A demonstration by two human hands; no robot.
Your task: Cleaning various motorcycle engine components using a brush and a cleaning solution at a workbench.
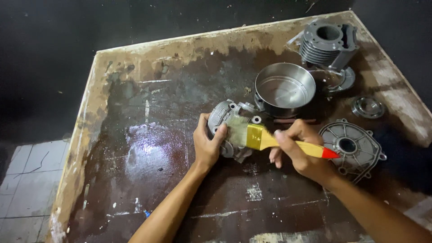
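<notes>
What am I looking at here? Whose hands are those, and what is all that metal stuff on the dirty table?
The picture comes from a camera worn on a person's head, looking down, so the two arms are that person's own. The left hand holds a grey metal engine part with holes and ribs. The right hand holds a paintbrush with a yellow handle and a red tip, its bristles resting on the part. They work over a worn, stained wooden table. Behind the hands sits a shiny round metal bowl. At the far corner stands a ribbed engine cylinder. To the right lie a small round metal piece and a flat grey cover with bolt holes.
</notes>
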